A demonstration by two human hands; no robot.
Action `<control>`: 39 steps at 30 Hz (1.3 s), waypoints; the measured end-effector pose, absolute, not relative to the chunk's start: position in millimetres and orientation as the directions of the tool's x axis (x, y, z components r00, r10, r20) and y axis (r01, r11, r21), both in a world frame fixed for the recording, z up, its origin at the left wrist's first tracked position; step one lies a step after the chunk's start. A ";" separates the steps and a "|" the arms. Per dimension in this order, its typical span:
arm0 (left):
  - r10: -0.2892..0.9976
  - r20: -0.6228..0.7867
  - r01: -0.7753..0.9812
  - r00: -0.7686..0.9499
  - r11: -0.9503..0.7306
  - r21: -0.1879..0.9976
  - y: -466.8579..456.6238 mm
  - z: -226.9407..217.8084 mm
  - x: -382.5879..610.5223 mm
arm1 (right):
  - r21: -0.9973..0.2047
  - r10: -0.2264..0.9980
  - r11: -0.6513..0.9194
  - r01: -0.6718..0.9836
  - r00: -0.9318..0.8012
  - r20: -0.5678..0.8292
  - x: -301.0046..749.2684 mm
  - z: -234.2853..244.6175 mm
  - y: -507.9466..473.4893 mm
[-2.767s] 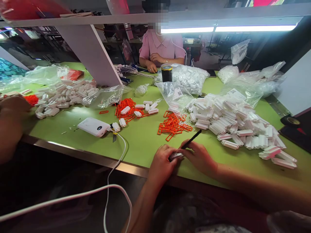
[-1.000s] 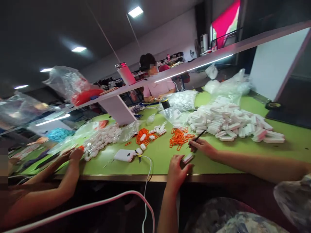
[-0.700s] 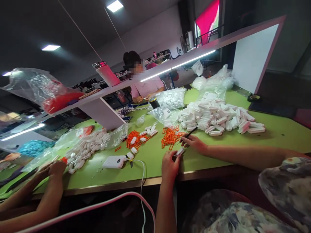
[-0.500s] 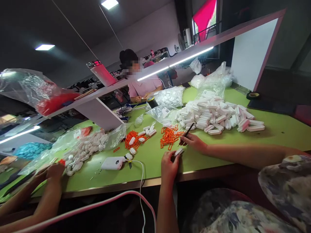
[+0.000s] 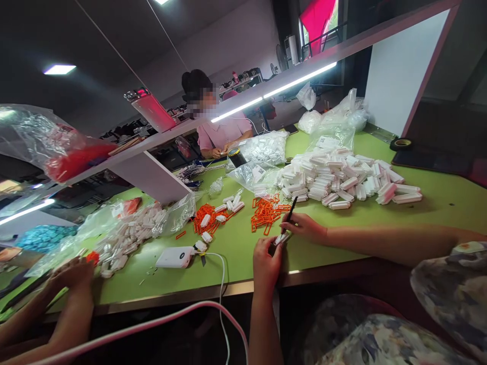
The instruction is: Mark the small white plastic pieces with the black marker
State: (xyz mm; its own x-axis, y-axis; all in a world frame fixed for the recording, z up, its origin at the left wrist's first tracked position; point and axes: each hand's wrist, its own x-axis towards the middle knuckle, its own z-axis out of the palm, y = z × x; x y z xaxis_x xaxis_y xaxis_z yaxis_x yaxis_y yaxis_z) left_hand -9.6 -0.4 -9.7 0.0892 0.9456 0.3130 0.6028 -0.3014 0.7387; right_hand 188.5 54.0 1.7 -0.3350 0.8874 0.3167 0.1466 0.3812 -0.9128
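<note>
My left hand (image 5: 267, 257) is closed around a small white plastic piece (image 5: 280, 238) near the table's front edge. Between the fingers of my right hand (image 5: 304, 228) is a thin dark pen-like tool (image 5: 292, 213), tilted, its lower tip down at the white piece; whether it touches cannot be made out. Just beyond my hands lies a heap of orange rectangular frames (image 5: 264, 215). A large pile of white plastic pieces (image 5: 327, 177) spreads out behind my right hand.
A white power bank (image 5: 174, 257) with a cable lies left of my hands. Another orange heap (image 5: 205, 219) with white pieces is behind it. At left, a co-worker's hands (image 5: 76, 274) are beside more white pieces (image 5: 127, 235). Another person (image 5: 224, 133) sits across the green table (image 5: 236, 258).
My right hand has brought the dark tool's tip down to the white piece, and the tool stands more upright. My left hand keeps its hold. The whole view has shifted slightly.
</note>
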 end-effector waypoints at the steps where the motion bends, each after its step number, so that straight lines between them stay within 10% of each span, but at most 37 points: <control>1: 0.945 0.313 0.601 0.092 -0.303 0.739 -0.5 -9.8 -9.8 | -0.911 0.887 0.384 0.149 -0.335 0.318 188.8 1.7 53.6; 19: 0.954 0.293 0.586 0.067 -0.276 0.762 -2.2 -8.1 -6.9 | -0.643 0.799 0.601 0.475 -0.373 0.471 182.0 0.2 44.4; 27: 0.945 0.315 0.599 0.088 -0.303 0.741 -1.9 -8.2 -8.8 | -0.901 0.905 0.371 0.226 -0.306 0.296 184.3 3.9 55.2; 39: 0.946 0.310 0.608 0.094 -0.301 0.735 -3.7 -7.2 -8.1 | -0.874 0.887 0.423 0.239 -0.307 0.345 184.2 0.2 53.2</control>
